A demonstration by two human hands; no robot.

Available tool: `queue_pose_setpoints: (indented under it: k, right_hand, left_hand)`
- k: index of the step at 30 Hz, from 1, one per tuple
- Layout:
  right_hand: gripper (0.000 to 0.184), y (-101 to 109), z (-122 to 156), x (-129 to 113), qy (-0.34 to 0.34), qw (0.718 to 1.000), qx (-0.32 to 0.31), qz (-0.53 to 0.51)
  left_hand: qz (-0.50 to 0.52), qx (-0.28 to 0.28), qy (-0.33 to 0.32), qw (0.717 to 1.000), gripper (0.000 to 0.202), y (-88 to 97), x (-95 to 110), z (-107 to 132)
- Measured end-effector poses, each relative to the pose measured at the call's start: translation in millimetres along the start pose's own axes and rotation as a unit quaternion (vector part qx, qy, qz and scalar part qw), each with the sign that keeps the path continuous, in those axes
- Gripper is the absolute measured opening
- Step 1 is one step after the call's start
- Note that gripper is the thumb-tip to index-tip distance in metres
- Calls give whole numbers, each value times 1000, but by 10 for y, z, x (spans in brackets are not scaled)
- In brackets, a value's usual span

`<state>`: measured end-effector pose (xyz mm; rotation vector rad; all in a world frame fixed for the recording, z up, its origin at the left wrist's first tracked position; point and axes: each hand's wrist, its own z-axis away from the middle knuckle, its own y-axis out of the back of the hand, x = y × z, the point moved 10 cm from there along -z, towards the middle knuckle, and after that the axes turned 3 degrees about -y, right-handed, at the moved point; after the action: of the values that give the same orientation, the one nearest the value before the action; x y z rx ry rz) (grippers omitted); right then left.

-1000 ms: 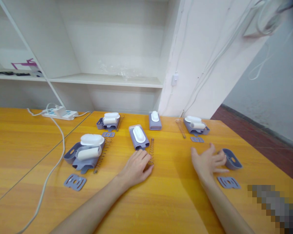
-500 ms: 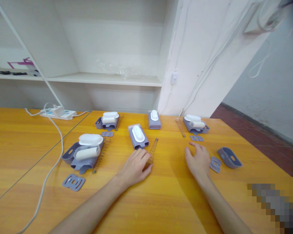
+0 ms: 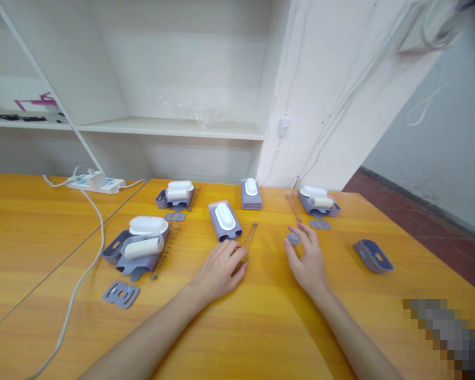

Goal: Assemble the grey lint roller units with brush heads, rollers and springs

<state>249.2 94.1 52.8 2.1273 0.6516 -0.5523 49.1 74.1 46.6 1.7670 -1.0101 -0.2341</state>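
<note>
My right hand (image 3: 307,261) pinches a small flat grey-purple slotted plate (image 3: 293,238) between thumb and fingers, above the middle right of the table. My left hand (image 3: 221,266) rests on the table, its curled fingers at the near end of a thin metal coil spring (image 3: 250,236). Part of that spring is hidden by the fingers. Just beyond my left hand lies a grey-purple case (image 3: 226,229) with a white oval piece (image 3: 225,217) on top. Right of my right hand sits a grey-purple oval cup-like part (image 3: 373,256) with a slot in it.
Sets of grey-purple cases with white rollers stand at left (image 3: 144,248), back left (image 3: 179,195) and back right (image 3: 319,201). Another case (image 3: 252,195) is at the back. A loose plate (image 3: 121,294) lies front left. A white cable (image 3: 98,253) runs from a power strip (image 3: 97,182).
My right hand has picked up the slotted plate from beside the cup-like part and moved left with it. My left hand has stayed in place at the spring.
</note>
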Motion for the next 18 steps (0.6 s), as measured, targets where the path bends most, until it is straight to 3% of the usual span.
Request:
queue_pose_setpoints:
  k: [2, 5, 10, 14, 18]
  right_hand:
    - [33, -15, 11, -97, 19, 1000, -3, -1]
    - [40, -80, 37, 2, -17, 998, -8, 60]
    - [43, -394, 132, 135, -31, 976, -125, 176]
    - [43, -501, 199, -117, 50, 969, -196, 139]
    - [56, -464, 227, -467, 159, 962, -189, 113]
  left_hand:
    - [-2, 2, 1, 1000, 23, -6, -10, 3]
    - [-1, 3, 9, 1000, 25, -18, -37, 5]
    - [6, -4, 16, 1000, 24, -36, -49, 1]
    - [45, 3, 18, 999, 25, -28, -47, 10]
    - [83, 10, -16, 996, 28, -20, 16, 23]
